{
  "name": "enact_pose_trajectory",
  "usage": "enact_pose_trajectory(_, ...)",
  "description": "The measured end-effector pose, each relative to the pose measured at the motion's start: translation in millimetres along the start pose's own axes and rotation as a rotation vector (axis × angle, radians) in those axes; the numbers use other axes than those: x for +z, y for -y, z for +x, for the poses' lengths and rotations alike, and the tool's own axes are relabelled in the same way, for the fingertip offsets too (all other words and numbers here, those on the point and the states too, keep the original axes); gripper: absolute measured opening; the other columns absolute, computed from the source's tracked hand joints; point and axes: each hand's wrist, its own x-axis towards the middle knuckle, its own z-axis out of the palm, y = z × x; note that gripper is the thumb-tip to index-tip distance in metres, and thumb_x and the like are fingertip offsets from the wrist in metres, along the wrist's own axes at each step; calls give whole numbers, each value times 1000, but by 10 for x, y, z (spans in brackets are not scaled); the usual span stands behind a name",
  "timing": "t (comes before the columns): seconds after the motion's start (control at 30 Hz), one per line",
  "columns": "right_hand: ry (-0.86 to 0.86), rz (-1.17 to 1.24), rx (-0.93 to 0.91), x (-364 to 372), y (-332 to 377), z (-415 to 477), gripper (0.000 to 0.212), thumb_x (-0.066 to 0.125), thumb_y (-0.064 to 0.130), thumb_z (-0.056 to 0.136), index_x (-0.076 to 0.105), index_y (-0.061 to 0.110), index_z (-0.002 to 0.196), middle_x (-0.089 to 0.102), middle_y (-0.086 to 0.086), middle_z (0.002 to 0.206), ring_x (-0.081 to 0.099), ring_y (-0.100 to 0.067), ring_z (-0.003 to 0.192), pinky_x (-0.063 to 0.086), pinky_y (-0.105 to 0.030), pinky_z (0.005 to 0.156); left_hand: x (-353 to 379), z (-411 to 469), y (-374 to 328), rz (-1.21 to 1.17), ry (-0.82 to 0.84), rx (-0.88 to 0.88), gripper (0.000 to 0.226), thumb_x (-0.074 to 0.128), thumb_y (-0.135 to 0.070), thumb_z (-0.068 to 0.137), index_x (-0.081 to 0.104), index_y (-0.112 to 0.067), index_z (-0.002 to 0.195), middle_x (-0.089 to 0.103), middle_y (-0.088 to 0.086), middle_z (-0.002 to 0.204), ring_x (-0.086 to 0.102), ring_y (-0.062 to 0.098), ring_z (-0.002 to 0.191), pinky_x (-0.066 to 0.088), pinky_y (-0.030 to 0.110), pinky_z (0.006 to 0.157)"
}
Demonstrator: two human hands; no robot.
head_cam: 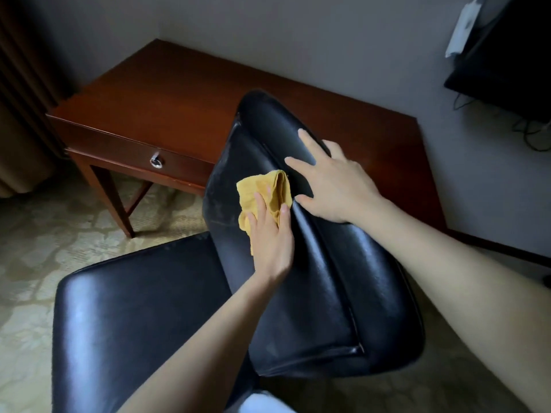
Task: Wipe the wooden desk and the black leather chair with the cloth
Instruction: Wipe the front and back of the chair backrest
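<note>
Patterned carpet underlies a black chair, its seat nearest the viewer and its backrest rising beyond. The left hand presses a yellow cloth against the front face of the backrest, fingers fairly straight, thumb lying over a fold. The right hand rests on the backrest's upper edge, released, fingers spread, holding nothing. The cloth lies on the leather just beside the right hand and well clear of the tabletop, which stands behind the chair in the room's corner.

Likely hazards:
- The cloth is bunched, so only part of it meets the leather and streaks may be left.
- The left margin of the backrest looks scuffed and greyish, and hard rubbing there could lift the surface further.
- If the steadying right hand lifts, pressure from the wipe could push or turn the chair, and its back stands near the tabletop edge.

No brand or writing is legible. The drawer pull is plain metal. A white tag on the dark screen at far right is too blurred to read.
</note>
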Motion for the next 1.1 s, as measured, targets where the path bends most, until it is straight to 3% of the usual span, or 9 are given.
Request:
enact_pose_trajectory(0.13, -13, 1, 7, 11, -15, 13, 65, 55, 45, 86, 28, 33, 144, -9, 2, 158, 21, -35, 135, 44, -44, 82, 86, -779, 359, 60, 113, 196, 55, 29, -47, 99, -13, -69, 127, -18, -46, 143, -22, -7, 139, -3, 32, 119)
enact_pose_trajectory(0.23, -2, -18, 5, -5, -5, 28, 65, 53, 45, 87, 26, 34, 145, -10, 3, 158, 20, -35, 135, 43, -41, 78, 50, -1235, 603, 117, 214, 183, 56, 23, -56, 94, -21, -76, 123, -22, -45, 143, -28, -10, 136, -10, 30, 115)
enact_pose_trajectory(0.33, 13, -61, 6, -12, 22, 65, 65, 50, 45, 88, 22, 36, 146, -12, 3, 158, 17, -35, 137, 44, -41, 79, -52, -1348, 778, 99, 263, 143, 58, 24, -52, 95, -21, -75, 123, -23, -47, 141, -30, -10, 135, -11, 27, 114)
enact_pose_trajectory(0.43, 20, -89, 15, -19, 32, 101, 64, 49, 47, 88, 22, 39, 146, -12, 5, 158, 24, -34, 133, 41, -39, 73, -5, -1264, 782, 88, 264, 108, 57, 23, -51, 98, -22, -57, 133, -28, -46, 139, -32, -11, 133, -15, 25, 114)
enact_pose_trajectory(0.57, -1, -105, 29, -10, 24, 112, 65, 51, 50, 87, 23, 41, 145, -9, 5, 158, 31, -33, 127, 38, -35, 68, -10, -967, 730, 38, 217, -13, 58, 27, -39, 102, -20, -53, 133, -27, -32, 142, -30, -3, 135, -15, 20, 108)
enact_pose_trajectory(0.73, -8, -112, 41, -11, 55, 122, 65, 52, 50, 86, 24, 42, 144, -6, 5, 159, 33, -33, 125, 37, -36, 68, -208, -318, 773, 26, 245, -75, 66, 29, -35, 104, -16, -24, 151, -16, -9, 158, -23, 19, 144, -12, 18, 103)
enact_pose_trajectory(0.8, -8, -115, 52, -17, 43, 120, 64, 52, 50, 86, 25, 42, 144, -6, 5, 158, 33, -33, 125, 36, -36, 69, -208, -150, 722, 17, 230, -94, 66, 29, -36, 104, -15, -22, 151, -13, -5, 160, -22, 23, 144, -10, 21, 107)
enact_pose_trajectory(0.9, -11, -136, 43, -22, 48, 120, 62, 51, 51, 87, 27, 42, 143, -4, 4, 159, 34, -34, 126, 37, -38, 70, -163, -86, 703, 29, 178, -98, 64, 28, -39, 103, -13, -28, 151, -13, -7, 160, -20, 27, 145, -4, 43, 116)
enact_pose_trajectory(1.1, -28, -208, 104, 9, 143, 96, 51, 33, 55, 94, 25, 42, 143, -7, 2, 159, 36, -41, 121, 38, -42, 73, -85, -690, 870, 121, 221, 163, 59, 29, -35, 103, -19, -58, 127, -21, -20, 153, -22, 25, 145, -6, 39, 117)
